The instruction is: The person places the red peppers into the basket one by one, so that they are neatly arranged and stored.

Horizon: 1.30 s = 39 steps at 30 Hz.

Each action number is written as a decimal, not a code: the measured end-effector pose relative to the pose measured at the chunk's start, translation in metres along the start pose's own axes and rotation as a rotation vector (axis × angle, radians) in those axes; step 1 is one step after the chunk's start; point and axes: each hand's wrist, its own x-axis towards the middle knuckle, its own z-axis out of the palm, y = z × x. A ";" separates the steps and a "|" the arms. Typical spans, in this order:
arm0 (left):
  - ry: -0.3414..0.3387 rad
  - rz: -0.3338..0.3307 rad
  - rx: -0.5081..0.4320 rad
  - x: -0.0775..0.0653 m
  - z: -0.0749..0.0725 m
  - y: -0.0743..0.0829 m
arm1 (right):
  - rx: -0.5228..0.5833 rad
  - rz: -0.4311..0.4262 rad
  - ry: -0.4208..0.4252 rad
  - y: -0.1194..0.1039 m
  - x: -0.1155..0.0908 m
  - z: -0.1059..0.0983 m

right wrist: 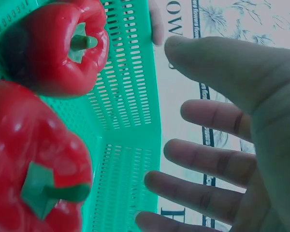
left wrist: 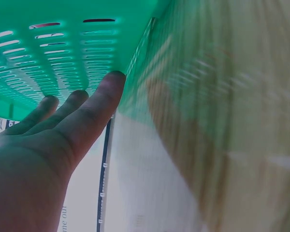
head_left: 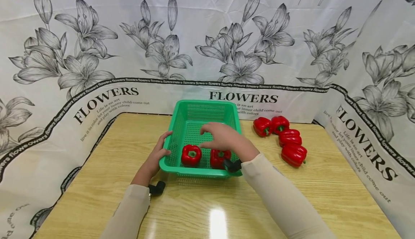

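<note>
A green plastic basket (head_left: 201,171) with slotted walls holds two red bell peppers: one pepper (head_left: 191,155) near the front left and another pepper (head_left: 219,158) at the front right, partly hidden by my right wrist. My left hand (head_left: 155,161) holds the basket's left side, thumb at the rim. In the left wrist view its fingers (left wrist: 94,108) lie along the outer slotted wall. Over the basket, my right hand (head_left: 222,136) holds nothing; its fingers are spread apart in the right wrist view, beside the pepper (right wrist: 58,188) with its green stem.
Several more red peppers (head_left: 290,137) lie in a cluster on the wooden table (head_left: 324,195), right of the basket. A white flower-printed cloth (head_left: 207,52) hangs behind the table and along its sides. Dark wrist mounts (head_left: 157,188) sit at both cuffs.
</note>
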 end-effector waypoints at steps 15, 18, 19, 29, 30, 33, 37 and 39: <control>0.002 0.005 0.022 -0.003 0.000 -0.002 | 0.095 0.058 0.194 0.026 -0.032 0.002; -0.002 0.016 0.020 -0.003 0.000 -0.002 | 0.109 0.056 0.230 0.031 -0.038 0.003; -0.002 0.017 0.019 -0.003 0.000 -0.002 | 0.114 0.053 0.241 0.032 -0.040 0.004; -0.009 0.013 0.020 -0.002 0.000 -0.006 | 0.146 0.104 0.333 0.052 -0.060 0.009; -0.009 0.010 0.019 -0.002 0.000 -0.006 | 0.147 0.111 0.338 0.054 -0.062 0.009; -0.007 0.007 0.018 -0.001 0.000 -0.005 | 0.160 0.129 0.349 0.058 -0.068 0.009; -0.004 0.006 0.019 -0.001 0.000 -0.005 | 0.183 0.149 0.371 0.065 -0.075 0.011; -0.003 0.003 0.019 -0.001 0.001 -0.005 | 0.199 0.156 0.389 0.070 -0.078 0.013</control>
